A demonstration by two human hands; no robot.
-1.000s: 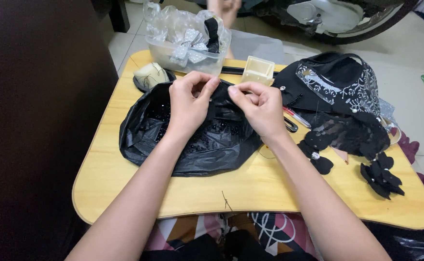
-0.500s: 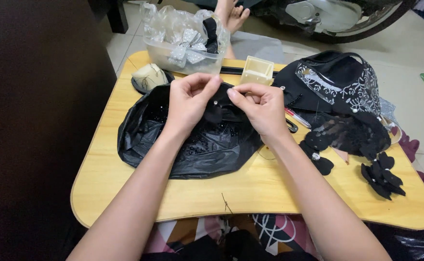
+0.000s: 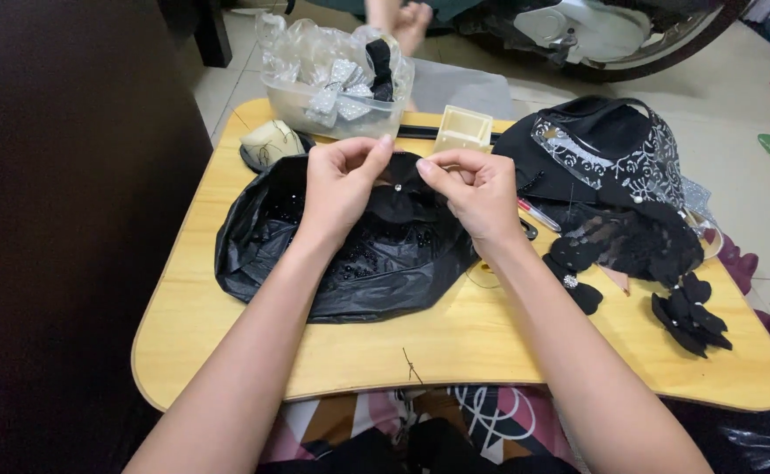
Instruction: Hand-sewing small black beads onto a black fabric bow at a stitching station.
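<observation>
Hands (image 3: 407, 189) pinch black bow (image 3: 396, 197), seemingly.

Single head view, steeply downward, near tray table (image 3: 227, 351)

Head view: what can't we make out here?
- Black flower: mostly covered by the left hand and right hand; needle or thread too small to tell.
- Black bag contents: dark, only small beads show.
- Clear tub contents: blurred by crumpled plastic.
- Scooter: cut off at the top edge.

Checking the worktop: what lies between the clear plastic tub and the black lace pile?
In the head view, a small cream open box stands between the clear tub and the black lace pile.
</observation>
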